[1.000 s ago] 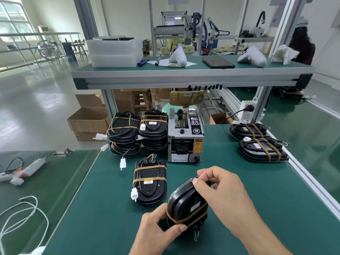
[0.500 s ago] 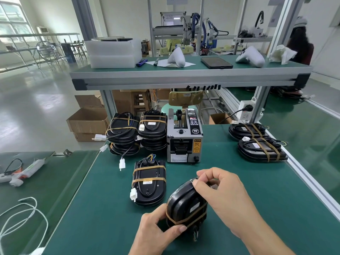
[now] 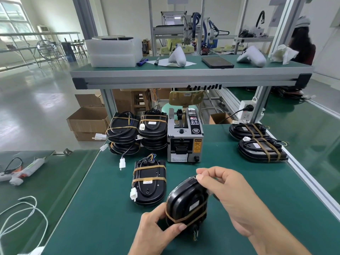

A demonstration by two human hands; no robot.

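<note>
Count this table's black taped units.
8 black taped units: one held, one flat beside it, two stacked at left, two stacked beside the tape dispenser, two at right; stacks may hide more.

An electronics assembly workshop is shown. Just beyond the right hand [image 3: 226,196], an automatic tape dispenser [image 3: 184,138] is set on a green bench mat [image 3: 257,181], flanked by stacks of black housings [image 3: 122,129] bound with tape, and farther beyond, an aluminium-framed shelf [image 3: 184,79] and a gantry machine [image 3: 187,30] are seen. Well to the left of the left hand [image 3: 156,234], cardboard boxes [image 3: 88,120] are kept on a glossy floor [image 3: 36,107], and a glue gun [image 3: 22,172] is laid on a neighbouring bench [image 3: 55,190].
</note>
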